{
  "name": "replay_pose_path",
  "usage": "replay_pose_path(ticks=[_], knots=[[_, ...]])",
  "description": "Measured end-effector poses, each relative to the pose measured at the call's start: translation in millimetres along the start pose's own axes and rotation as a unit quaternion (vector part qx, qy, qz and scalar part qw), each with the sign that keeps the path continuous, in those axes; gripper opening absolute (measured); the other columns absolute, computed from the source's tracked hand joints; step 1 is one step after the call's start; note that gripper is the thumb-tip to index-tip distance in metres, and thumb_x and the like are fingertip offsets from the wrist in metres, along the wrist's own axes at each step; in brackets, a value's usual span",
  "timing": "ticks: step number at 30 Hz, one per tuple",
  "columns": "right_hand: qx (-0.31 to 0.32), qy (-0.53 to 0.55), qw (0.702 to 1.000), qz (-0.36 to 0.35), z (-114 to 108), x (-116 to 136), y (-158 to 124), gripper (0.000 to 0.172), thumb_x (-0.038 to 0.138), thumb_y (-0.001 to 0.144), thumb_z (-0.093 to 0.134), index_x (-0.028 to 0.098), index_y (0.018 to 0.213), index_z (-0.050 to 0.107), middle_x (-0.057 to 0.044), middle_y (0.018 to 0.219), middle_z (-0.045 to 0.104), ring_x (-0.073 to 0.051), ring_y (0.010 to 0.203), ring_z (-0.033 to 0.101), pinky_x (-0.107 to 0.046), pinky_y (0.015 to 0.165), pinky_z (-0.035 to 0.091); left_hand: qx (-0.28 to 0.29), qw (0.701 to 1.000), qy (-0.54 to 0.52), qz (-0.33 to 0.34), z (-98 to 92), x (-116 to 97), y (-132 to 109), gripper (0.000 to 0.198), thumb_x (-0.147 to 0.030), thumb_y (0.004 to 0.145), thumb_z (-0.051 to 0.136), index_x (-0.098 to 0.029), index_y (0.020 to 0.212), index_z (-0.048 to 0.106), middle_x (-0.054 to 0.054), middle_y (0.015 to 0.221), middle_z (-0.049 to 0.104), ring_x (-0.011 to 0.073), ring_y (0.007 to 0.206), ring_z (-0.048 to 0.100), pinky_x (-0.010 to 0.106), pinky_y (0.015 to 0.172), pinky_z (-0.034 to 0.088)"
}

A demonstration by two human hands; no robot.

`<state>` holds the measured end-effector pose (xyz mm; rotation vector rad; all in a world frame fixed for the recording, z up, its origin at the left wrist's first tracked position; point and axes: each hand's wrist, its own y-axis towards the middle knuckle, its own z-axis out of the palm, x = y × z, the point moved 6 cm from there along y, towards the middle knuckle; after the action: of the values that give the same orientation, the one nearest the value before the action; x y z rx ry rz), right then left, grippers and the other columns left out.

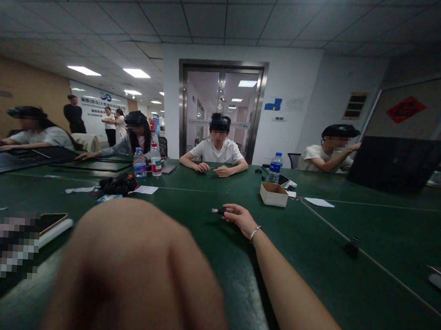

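Note:
My right hand [240,219] is stretched out over the green table, pinching a small black USB stick [220,211] between thumb and fingers. Its metal plug points to the left. A silver bracelet [255,233] is around that wrist. Very close to the camera, my left hand [142,275] looms large and blurred in the lower left, knuckles bent. Its fingertips are hidden, so whatever it may hold cannot be seen.
An open cardboard box [274,195] and a water bottle [275,168] stand beyond my right hand. Two bottles [140,163] and a black tangled bundle [117,185] are at the left. Across the green table [188,198] sit several people wearing headsets. A black clip-like object [353,246] lies right.

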<state>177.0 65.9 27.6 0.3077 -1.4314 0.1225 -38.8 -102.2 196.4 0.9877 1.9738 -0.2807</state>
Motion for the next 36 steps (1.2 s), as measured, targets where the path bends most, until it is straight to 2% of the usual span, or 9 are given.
replay_pose_path(ticks=[3,5,6,8,12,15,19,30,36], knots=[[0.002,-0.001,1.0,-0.01,0.9,2.4,-1.2,0.038,0.016,0.054,0.075,0.015,0.091,0.064,-0.005,0.082,0.065,-0.013,0.066,0.063,-0.024,0.061,0.048,-0.047,0.999,-0.02,-0.007,-1.4,24.8,58.4,0.049,-0.057,0.053,0.068,-0.027,0.092,0.068,0.004,0.078,0.066,0.0214,0.074,0.062,0.026,0.056,0.046],[0.008,-0.008,1.0,-0.014,1.5,2.2,-0.8,0.04,0.018,0.053,0.075,0.016,0.092,0.064,-0.003,0.082,0.064,-0.012,0.066,0.063,-0.025,0.062,0.048,-0.095,0.992,0.002,-0.077,8.8,67.8,92.4,0.05,-0.053,0.054,0.069,-0.021,0.092,0.067,0.006,0.081,0.066,0.02,0.073,0.061,0.025,0.06,0.046],[0.012,-0.013,1.0,-0.015,1.8,1.5,-0.3,0.041,0.02,0.053,0.075,0.016,0.092,0.063,-0.003,0.081,0.064,-0.012,0.065,0.063,-0.025,0.062,0.048,-0.163,0.98,0.025,-0.115,11.2,92.2,103.6,0.05,-0.053,0.055,0.068,-0.018,0.09,0.066,0.007,0.082,0.065,0.02,0.074,0.06,0.025,0.062,0.045],[0.018,-0.025,0.999,-0.015,2.4,0.0,0.9,0.041,0.021,0.053,0.075,0.016,0.092,0.063,-0.002,0.082,0.063,-0.012,0.065,0.063,-0.025,0.063,0.048,-0.322,0.933,0.055,-0.152,15.8,134.7,112.0,0.051,-0.054,0.06,0.065,-0.015,0.093,0.064,0.01,0.09,0.064,0.0203,0.08,0.058,0.025,0.068,0.043],[0.032,-0.042,0.998,-0.022,5.0,0.4,1.6,0.041,0.022,0.052,0.076,0.016,0.091,0.064,-0.001,0.082,0.062,-0.011,0.064,0.062,-0.025,0.062,0.048,-0.346,0.918,-0.003,-0.195,48.2,192.8,113.4,0.046,-0.056,0.078,0.04,-0.017,0.09,0.062,0.007,0.082,0.064,0.0168,0.07,0.057,0.024,0.064,0.04],[0.037,-0.038,0.998,-0.021,6.9,1.5,0.9,0.04,0.021,0.051,0.076,0.016,0.09,0.064,-0.001,0.083,0.063,-0.01,0.064,0.062,-0.025,0.063,0.048,-0.318,0.93,0.006,-0.183,59.9,199.1,111.4,0.047,-0.055,0.083,0.029,-0.021,0.091,0.06,0.001,0.071,0.063,0.0137,0.059,0.055,0.023,0.058,0.037],[0.039,-0.034,0.999,-0.014,7.7,1.8,0.3,0.04,0.021,0.05,0.077,0.016,0.088,0.064,-0.001,0.082,0.064,-0.011,0.064,0.062,-0.024,0.062,0.049,-0.3,0.939,0.032,-0.165,62.6,194.9,113.6,0.037,-0.05,0.084,0.034,-0.023,0.092,0.058,-0.003,0.064,0.061,0.0118,0.055,0.053,0.022,0.056,0.035],[0.037,-0.056,0.998,-0.019,5.9,1.1,2.2,0.039,0.017,0.054,0.074,0.017,0.091,0.065,-0.002,0.086,0.065,-0.01,0.066,0.062,-0.023,0.062,0.049,-0.307,0.944,-0.074,-0.096,59.8,196.4,113.3,0.019,-0.032,0.077,0.053,-0.019,0.092,0.05,0.002,0.077,0.064,0.0142,0.075,0.06,0.027,0.073,0.043],[0.035,-0.031,0.999,-0.015,6.7,1.0,1.8,0.035,0.019,0.057,0.074,0.016,0.091,0.065,-0.002,0.078,0.066,-0.011,0.063,0.063,-0.022,0.058,0.049,-0.347,0.934,-0.047,-0.075,52.1,191.3,109.0,0.02,-0.026,0.066,0.065,-0.018,0.083,0.056,0.002,0.078,0.062,0.0145,0.076,0.057,0.027,0.073,0.044]])
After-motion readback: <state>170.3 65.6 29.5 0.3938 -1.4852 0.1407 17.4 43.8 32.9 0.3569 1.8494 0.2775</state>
